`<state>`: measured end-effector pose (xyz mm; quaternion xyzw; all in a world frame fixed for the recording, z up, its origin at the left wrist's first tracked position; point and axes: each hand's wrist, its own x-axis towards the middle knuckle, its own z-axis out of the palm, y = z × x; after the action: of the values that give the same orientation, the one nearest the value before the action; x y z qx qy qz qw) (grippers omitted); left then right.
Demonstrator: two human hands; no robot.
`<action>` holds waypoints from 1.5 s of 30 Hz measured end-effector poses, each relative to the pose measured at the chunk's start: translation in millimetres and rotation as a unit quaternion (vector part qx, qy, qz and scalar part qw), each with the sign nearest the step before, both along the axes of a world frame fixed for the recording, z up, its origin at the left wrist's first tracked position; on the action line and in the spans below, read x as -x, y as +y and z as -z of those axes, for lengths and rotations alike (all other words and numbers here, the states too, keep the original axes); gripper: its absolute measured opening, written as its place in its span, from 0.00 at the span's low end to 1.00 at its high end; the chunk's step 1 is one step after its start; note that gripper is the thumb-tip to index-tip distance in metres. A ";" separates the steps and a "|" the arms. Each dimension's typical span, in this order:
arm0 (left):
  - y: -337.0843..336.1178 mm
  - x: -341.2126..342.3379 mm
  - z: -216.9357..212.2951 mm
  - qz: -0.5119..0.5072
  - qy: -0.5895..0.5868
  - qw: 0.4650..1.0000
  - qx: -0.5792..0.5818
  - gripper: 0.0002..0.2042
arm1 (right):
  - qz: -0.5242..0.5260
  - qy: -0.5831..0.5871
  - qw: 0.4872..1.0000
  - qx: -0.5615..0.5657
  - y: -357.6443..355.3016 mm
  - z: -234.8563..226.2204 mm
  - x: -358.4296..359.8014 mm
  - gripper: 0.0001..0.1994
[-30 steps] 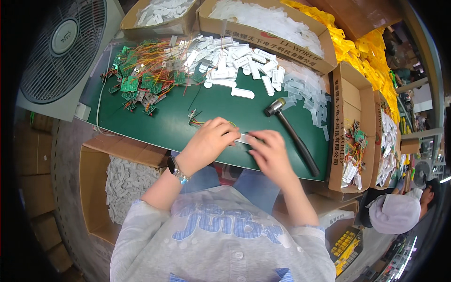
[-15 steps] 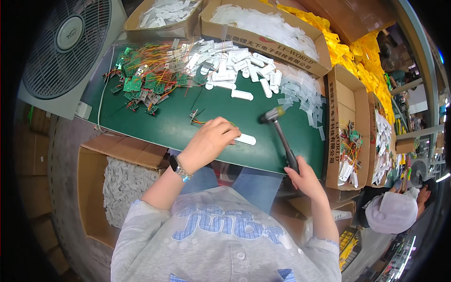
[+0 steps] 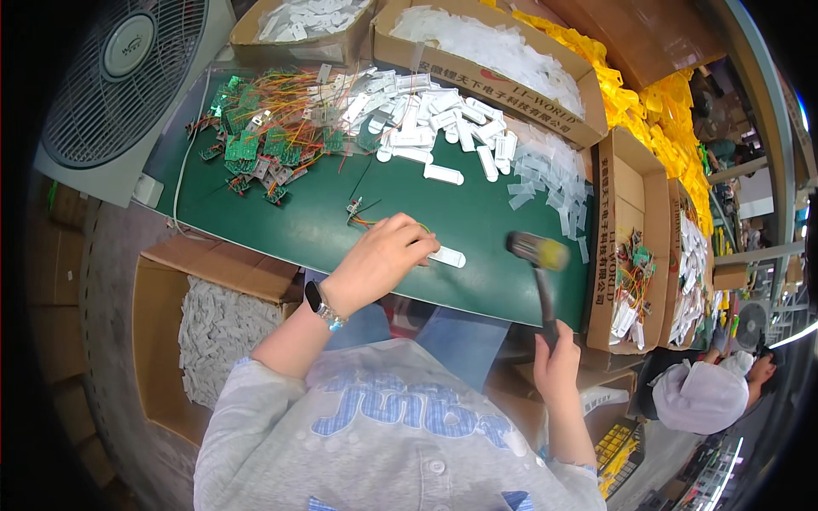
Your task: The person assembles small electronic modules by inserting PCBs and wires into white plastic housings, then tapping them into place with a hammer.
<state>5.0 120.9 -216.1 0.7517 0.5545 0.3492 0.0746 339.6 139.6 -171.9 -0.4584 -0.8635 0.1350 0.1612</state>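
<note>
My left hand point(image 3: 383, 262) rests on the green tabletop with its fingers closed over one end of a white oblong plastic casing point(image 3: 450, 256). Red and yellow wires run out from under those fingers to a small circuit part point(image 3: 354, 208) on the table. The fingertips hide the casing's near end. In my right hand point(image 3: 557, 359) is the dark handle of a hammer point(image 3: 545, 294). Its double-faced head, black on one side and yellowish on the other, is held to the right of the casing, apart from it and slightly blurred.
Wired green circuit boards point(image 3: 256, 140) lie heaped at the back left, beside a pile of white casings point(image 3: 417, 119). Clear plastic strips point(image 3: 554, 183) spread at the right. Cardboard boxes point(image 3: 607, 247) line the far and right edges. A fan point(image 3: 128, 85) stands left; a co-worker point(image 3: 703, 396) sits right.
The hammer and my right hand have moved right and toward me, and the hammer's head has swung away from the casing. My left hand stays on the casing.
</note>
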 end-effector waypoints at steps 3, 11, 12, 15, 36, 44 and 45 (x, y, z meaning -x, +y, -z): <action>-1.2 1.5 0.2 0.000 -0.005 1.000 0.000 0.11 | -0.018 -0.006 1.000 0.002 0.2 0.7 6.7 0.15; -4.0 -2.0 4.1 -0.053 -0.133 0.986 0.089 0.22 | -0.036 0.072 0.997 0.021 5.8 -3.2 21.9 0.16; -4.4 -1.2 5.6 -0.054 -0.133 0.986 0.090 0.22 | -0.059 0.078 0.995 0.006 8.3 -1.4 25.5 0.17; -6.0 0.7 6.3 -0.057 -0.121 0.986 0.095 0.25 | -0.081 -0.071 0.994 0.012 15.2 -9.3 38.9 0.15; -12.7 0.6 -16.9 -0.057 -0.066 0.992 -0.091 0.14 | -0.238 0.086 0.952 -0.169 59.5 37.2 140.2 0.18; -20.2 15.2 -42.0 -0.113 -0.062 0.975 -0.181 0.13 | 0.023 0.165 0.906 -0.388 70.8 -74.3 66.0 0.18; -17.0 18.0 -44.8 -0.130 -0.063 0.978 -0.151 0.12 | 0.094 0.159 0.907 -0.379 66.8 -79.5 44.0 0.16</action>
<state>-12.9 103.9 -171.3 0.6523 0.5826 0.4822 -0.0507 295.6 206.4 -92.4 -0.4142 -0.7653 -0.1473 0.4702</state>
